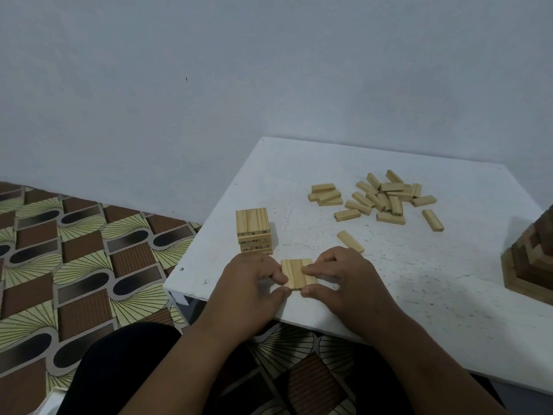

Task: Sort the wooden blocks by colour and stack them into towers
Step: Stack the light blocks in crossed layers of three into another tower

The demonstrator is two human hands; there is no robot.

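We work at a white, speckled tabletop (419,271) set in a corner against a plain pale wall (209,85), with a patterned brown and cream floor (74,250) to our left and under the near edge. Three pale wooden blocks lie side by side as one flat row (294,272) close to the near edge; our left hand (248,292) and right hand (344,283) press in on it from either side, each grip narrow and closed on the row. Just behind the left hand stands one tower (254,230), three blocks across on top, numbers printed on its ends, close to the left edge. One single block (350,241) lies beyond the right hand. Farther back sits a loose pile (386,199), too jumbled to count, with one stray block (432,220) beside it. A darker stepped wooden piece (535,259) sits at the right edge. The middle right of the tabletop lies open.
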